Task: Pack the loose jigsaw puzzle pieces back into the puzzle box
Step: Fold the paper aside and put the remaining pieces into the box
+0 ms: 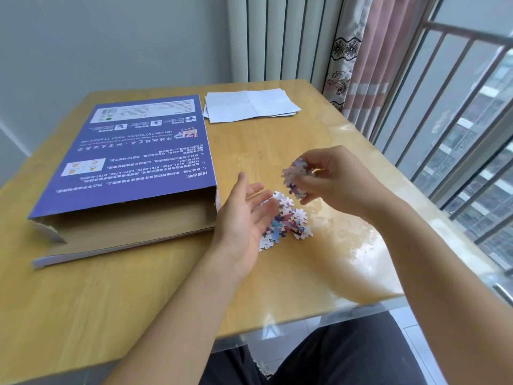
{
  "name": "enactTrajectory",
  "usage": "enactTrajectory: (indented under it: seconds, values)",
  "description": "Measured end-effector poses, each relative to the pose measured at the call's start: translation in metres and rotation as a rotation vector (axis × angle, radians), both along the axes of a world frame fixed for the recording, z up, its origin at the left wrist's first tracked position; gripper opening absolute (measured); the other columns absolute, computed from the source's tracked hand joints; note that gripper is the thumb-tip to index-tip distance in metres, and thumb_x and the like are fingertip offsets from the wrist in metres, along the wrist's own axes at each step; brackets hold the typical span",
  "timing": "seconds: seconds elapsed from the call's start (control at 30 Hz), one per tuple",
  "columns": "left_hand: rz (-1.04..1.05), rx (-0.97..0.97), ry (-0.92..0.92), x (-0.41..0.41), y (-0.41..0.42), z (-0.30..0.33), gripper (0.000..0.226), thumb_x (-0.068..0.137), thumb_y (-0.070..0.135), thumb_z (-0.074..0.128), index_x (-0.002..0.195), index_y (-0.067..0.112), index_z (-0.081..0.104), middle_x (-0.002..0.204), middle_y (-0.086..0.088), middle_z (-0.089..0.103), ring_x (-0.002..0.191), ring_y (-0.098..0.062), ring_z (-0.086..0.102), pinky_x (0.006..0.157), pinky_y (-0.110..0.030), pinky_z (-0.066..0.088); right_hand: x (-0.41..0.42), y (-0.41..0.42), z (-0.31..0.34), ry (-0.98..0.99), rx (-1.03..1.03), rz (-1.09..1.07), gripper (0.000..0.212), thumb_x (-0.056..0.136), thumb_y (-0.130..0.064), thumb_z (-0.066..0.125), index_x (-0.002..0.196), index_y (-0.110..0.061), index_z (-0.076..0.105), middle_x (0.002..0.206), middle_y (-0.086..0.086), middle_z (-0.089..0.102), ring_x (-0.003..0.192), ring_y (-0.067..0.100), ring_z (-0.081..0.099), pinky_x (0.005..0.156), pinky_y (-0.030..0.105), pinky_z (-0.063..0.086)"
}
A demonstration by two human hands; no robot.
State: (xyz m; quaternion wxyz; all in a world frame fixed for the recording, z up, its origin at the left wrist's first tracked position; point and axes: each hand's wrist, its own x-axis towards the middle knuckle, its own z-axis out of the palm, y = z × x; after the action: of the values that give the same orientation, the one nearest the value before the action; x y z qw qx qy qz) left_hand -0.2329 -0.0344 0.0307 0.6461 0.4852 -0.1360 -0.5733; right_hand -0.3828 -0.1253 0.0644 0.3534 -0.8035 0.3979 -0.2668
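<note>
Above the table (319, 151), your right hand (330, 176) pinches a clump (295, 176) of pieces; your left hand (245, 215), palm up with fingers relaxed, touches the one pile (286, 220) lying below. Just left lies one purple box (133, 162), its near end open. Beyond it sit folded papers (249, 105). A curtain (358, 59) and railed window (458, 107) flank the pale wood top.

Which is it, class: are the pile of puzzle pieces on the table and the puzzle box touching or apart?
Apart. The head view shows bare table between the pile and the puzzle box.
</note>
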Motion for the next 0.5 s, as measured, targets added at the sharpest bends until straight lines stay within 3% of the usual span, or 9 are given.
enactTrajectory:
  seconds: [0.07,0.17,0.33,0.43,0.5]
  values:
    - [-0.016,0.01,0.172,0.002,-0.002,0.001,0.054,0.098,0.052,0.051,0.122,0.004,0.062,0.123,-0.019,0.066,0.107,-0.029,0.067,0.1,-0.041,0.053,0.01,0.002,0.009,-0.081,0.079,0.066,0.008,0.092,-0.001,0.065,0.093,0.005,0.07,0.085,0.016,0.073,0.074,0.026,0.075,0.07,0.043,0.063]
    - [-0.016,-0.012,0.352,0.005,-0.003,0.007,0.057,0.1,0.052,0.046,0.124,0.002,0.061,0.121,-0.021,0.067,0.105,-0.033,0.069,0.096,-0.043,0.055,0.029,0.009,0.016,0.009,0.039,0.166,0.007,0.091,-0.005,0.068,0.095,-0.003,0.072,0.089,0.009,0.075,0.074,0.023,0.075,0.071,0.046,0.062]
    - [0.106,0.022,0.528,0.006,-0.001,0.015,0.042,0.107,0.034,0.039,0.108,-0.001,0.062,0.081,-0.022,0.072,0.064,-0.03,0.073,0.084,-0.043,0.057,0.046,0.021,0.017,0.28,-0.205,0.228,0.029,0.091,-0.022,0.069,0.12,-0.027,0.068,0.119,-0.013,0.068,0.087,0.003,0.07,0.074,0.017,0.055]
    - [0.126,0.055,0.562,0.009,0.002,0.015,0.036,0.106,0.027,0.045,0.097,-0.002,0.065,0.084,-0.02,0.07,0.07,-0.029,0.071,0.073,-0.04,0.062,0.035,0.016,0.019,0.095,-0.197,0.158,0.03,0.094,-0.017,0.064,0.121,-0.028,0.067,0.123,-0.012,0.067,0.094,0.004,0.07,0.078,0.029,0.06]
    - [0.109,0.051,0.562,0.011,0.006,0.017,0.034,0.104,0.026,0.048,0.098,-0.002,0.067,0.084,-0.021,0.07,0.075,-0.027,0.07,0.068,-0.035,0.063,0.024,0.004,0.016,0.092,-0.177,0.084,0.034,0.092,-0.014,0.063,0.123,-0.027,0.066,0.122,-0.009,0.067,0.1,0.01,0.069,0.083,0.036,0.059]
